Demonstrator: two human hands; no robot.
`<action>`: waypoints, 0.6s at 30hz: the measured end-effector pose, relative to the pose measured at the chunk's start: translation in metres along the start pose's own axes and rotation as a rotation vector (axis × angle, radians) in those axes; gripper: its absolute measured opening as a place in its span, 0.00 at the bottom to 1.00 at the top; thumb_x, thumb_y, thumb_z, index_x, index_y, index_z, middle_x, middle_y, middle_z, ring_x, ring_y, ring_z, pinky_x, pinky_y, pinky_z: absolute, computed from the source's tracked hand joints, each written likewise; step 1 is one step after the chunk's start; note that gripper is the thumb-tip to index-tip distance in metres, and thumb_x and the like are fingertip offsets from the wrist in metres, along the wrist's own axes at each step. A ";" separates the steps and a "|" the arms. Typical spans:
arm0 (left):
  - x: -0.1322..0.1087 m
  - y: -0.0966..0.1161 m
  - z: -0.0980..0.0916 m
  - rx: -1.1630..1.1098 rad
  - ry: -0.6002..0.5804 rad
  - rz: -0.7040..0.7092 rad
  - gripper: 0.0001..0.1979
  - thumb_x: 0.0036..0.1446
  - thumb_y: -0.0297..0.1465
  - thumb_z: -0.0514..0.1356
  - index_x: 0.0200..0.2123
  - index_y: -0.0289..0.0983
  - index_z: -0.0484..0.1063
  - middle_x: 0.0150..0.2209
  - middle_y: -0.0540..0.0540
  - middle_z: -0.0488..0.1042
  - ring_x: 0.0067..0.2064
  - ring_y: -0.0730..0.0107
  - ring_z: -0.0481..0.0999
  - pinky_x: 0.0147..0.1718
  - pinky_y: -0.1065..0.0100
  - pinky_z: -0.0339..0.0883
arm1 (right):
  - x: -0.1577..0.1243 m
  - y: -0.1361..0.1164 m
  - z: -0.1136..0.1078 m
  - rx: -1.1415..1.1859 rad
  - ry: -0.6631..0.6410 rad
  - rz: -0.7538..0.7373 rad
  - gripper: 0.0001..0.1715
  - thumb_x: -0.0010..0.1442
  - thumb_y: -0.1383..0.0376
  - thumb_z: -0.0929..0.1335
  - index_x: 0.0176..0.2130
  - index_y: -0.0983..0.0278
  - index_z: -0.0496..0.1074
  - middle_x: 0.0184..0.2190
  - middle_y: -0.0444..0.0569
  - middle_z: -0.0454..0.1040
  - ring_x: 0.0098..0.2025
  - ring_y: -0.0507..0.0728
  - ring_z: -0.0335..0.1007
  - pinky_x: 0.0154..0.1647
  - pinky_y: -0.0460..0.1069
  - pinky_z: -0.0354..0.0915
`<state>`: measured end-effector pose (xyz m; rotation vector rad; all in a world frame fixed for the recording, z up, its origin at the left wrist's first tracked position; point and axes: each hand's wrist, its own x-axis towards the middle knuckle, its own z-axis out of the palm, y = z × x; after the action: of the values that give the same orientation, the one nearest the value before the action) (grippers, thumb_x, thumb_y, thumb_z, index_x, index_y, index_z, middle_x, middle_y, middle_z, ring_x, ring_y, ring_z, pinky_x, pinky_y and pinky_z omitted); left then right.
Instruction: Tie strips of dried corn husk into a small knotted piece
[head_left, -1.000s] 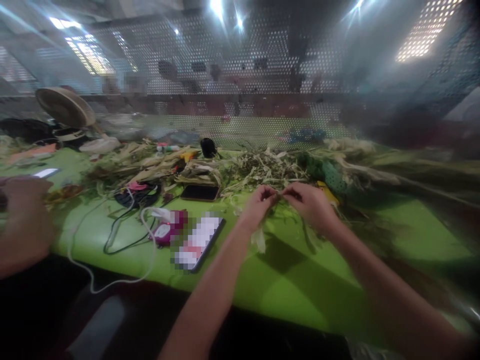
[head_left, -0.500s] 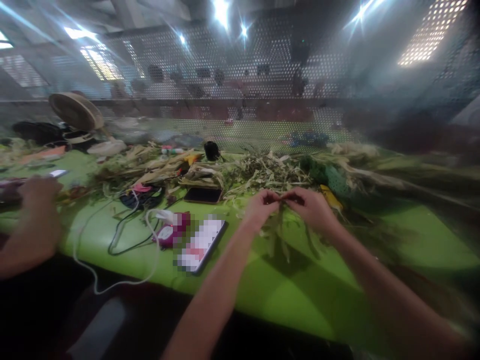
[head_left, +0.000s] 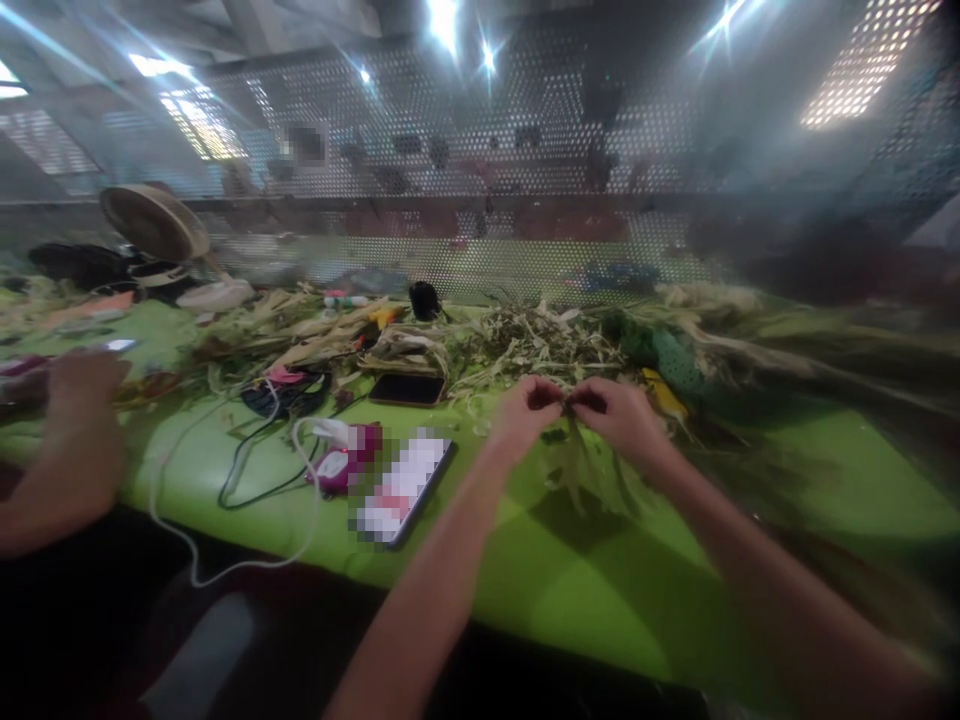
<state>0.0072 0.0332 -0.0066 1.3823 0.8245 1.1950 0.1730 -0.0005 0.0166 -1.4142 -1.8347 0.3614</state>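
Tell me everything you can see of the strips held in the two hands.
The strips look thin, flat and leafy, like husk, pale green to straw-coloured, with uneven, narrowing lower ends. Their top is pinched at the fingertips of the left hand and the right hand, which partly hide it. From there they hang down and fan out over the green table. Blur hides how many there are, and whether their ends touch the table cannot be told.
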 end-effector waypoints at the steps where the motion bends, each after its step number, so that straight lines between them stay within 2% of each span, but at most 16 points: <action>1: 0.000 0.000 0.000 0.018 -0.001 0.016 0.09 0.44 0.23 0.64 0.32 0.34 0.73 0.31 0.50 0.74 0.33 0.75 0.72 0.38 0.71 0.65 | 0.000 0.000 0.001 -0.008 0.001 0.004 0.07 0.54 0.66 0.68 0.34 0.63 0.76 0.29 0.46 0.79 0.31 0.55 0.73 0.32 0.47 0.63; 6: -0.001 0.001 0.002 0.122 0.013 0.089 0.10 0.46 0.21 0.62 0.35 0.34 0.74 0.33 0.48 0.77 0.34 0.73 0.74 0.38 0.70 0.67 | -0.001 -0.004 0.003 -0.005 0.002 0.022 0.05 0.54 0.66 0.67 0.31 0.63 0.73 0.27 0.45 0.76 0.29 0.54 0.70 0.30 0.46 0.61; 11: -0.002 -0.001 0.003 0.294 0.047 0.256 0.10 0.49 0.19 0.58 0.33 0.36 0.74 0.33 0.48 0.77 0.35 0.72 0.74 0.38 0.69 0.67 | -0.002 -0.007 0.001 0.038 -0.020 0.009 0.03 0.54 0.66 0.67 0.32 0.63 0.72 0.27 0.44 0.75 0.29 0.53 0.69 0.31 0.46 0.61; 18: -0.002 -0.009 0.002 0.211 0.054 0.306 0.09 0.52 0.21 0.57 0.35 0.37 0.73 0.34 0.48 0.75 0.37 0.71 0.73 0.39 0.70 0.66 | -0.002 -0.001 0.003 0.211 0.023 0.027 0.11 0.60 0.61 0.66 0.40 0.62 0.74 0.30 0.45 0.76 0.29 0.53 0.70 0.30 0.46 0.64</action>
<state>0.0103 0.0325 -0.0154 1.6999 0.8150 1.4148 0.1698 -0.0018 0.0148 -1.2928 -1.7058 0.5342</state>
